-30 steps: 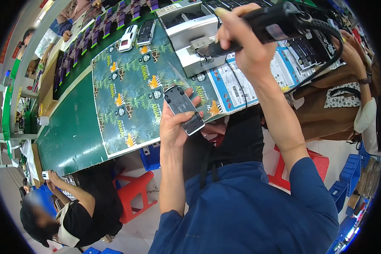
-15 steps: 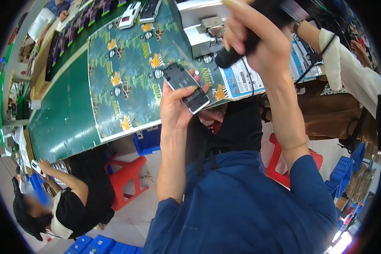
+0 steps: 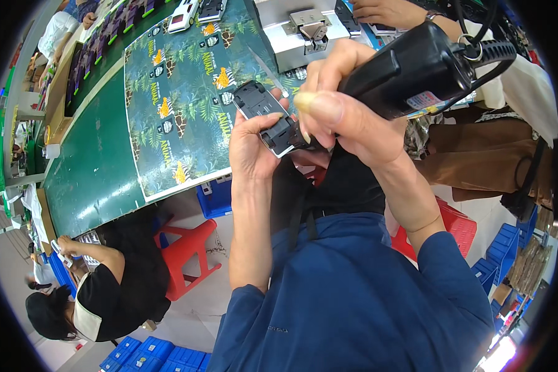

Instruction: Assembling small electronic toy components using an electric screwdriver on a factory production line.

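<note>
Stretching across the left of the view, the green table (image 3: pixel 87 180) carries a patterned mat (image 3: pixel 192 139). A red stool (image 3: pixel 193 255) stands on the floor below the table's near edge. A metal box (image 3: pixel 279 44) sits beyond the hands, its latch facing the person. Over the right side slants the black driver (image 3: pixel 409 71), cable end up to the right, nose down to the left, with the fingers of the right hand (image 3: pixel 353 118) wrapped round it. The left hand (image 3: pixel 252 149), just left of the right one, clasps the car (image 3: pixel 253 101): thumb across the base, fingers round the far edge. The car lies on that hand, underside up and slanting, seen against the mat, its lower end close by the driver's nose. Whether nose and car touch, I cannot tell, as the right hand partly covers the spot. At the mat's far edge, well apart from both hands, a white car (image 3: pixel 183 17) and a dark car (image 3: pixel 211 10) rest side by side.
</note>
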A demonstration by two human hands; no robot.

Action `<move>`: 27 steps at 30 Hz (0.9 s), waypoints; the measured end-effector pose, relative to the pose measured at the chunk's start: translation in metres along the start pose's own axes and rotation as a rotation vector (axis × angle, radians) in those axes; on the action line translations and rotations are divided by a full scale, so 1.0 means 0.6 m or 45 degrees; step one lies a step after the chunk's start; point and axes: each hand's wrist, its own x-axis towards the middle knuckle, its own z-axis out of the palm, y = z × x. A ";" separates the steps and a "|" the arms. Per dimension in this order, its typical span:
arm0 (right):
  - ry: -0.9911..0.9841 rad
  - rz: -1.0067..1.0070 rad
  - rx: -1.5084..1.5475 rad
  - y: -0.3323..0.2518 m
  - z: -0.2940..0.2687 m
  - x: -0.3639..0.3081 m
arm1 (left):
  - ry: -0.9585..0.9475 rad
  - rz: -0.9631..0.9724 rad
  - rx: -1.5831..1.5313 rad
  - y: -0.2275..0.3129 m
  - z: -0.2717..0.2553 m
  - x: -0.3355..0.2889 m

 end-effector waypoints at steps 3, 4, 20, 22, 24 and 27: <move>-0.022 -0.120 -0.085 0.018 0.001 0.005 | 0.012 -0.071 -0.186 -0.002 -0.001 0.007; -0.003 -0.122 -0.046 0.025 0.000 0.002 | 0.009 -0.061 -0.153 -0.001 0.003 0.005; 0.035 -0.053 0.138 0.024 0.003 -0.010 | 0.016 -0.170 -0.250 0.002 0.007 0.001; 0.006 -0.089 0.201 0.025 0.005 -0.008 | 0.022 -0.166 -0.229 0.003 0.005 -0.002; -0.017 -0.099 0.206 0.026 0.005 -0.008 | 0.027 -0.161 -0.207 0.006 0.005 -0.002; -0.004 -0.125 0.281 0.025 0.010 -0.006 | 0.014 -0.162 -0.208 0.015 0.019 -0.007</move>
